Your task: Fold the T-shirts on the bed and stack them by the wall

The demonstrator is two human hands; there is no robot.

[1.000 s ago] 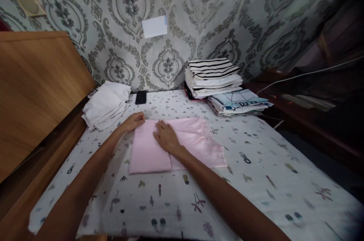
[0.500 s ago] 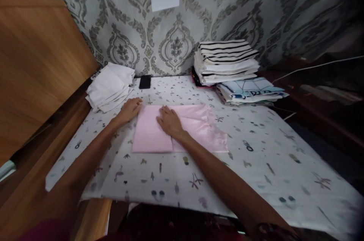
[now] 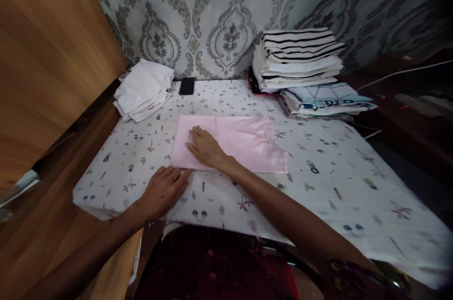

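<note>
A folded pink garment (image 3: 244, 144) lies flat on the patterned cloth, its folded part on the left and a gathered, ruffled edge on the right. My right hand (image 3: 205, 146) rests palm down on the left part, fingers stretched out. At the garment's near left corner is my left hand (image 3: 164, 191), its fingers bent a little and the thumb reaching along the near edge. Its fingertips touch or nearly touch the pink fabric, and no grip on it shows.
A stack of folded white clothes (image 3: 145, 87) sits back left, beside a black phone (image 3: 187, 86). Back right are a tall pile with a striped garment (image 3: 300, 45) on top and a lower pile with a light blue piece (image 3: 325, 95). A wooden panel (image 3: 53, 45) borders the left side.
My left hand has moved from the garment's far left corner to its near left corner. The right hand has shifted slightly left over the fabric. The view has tilted down.
</note>
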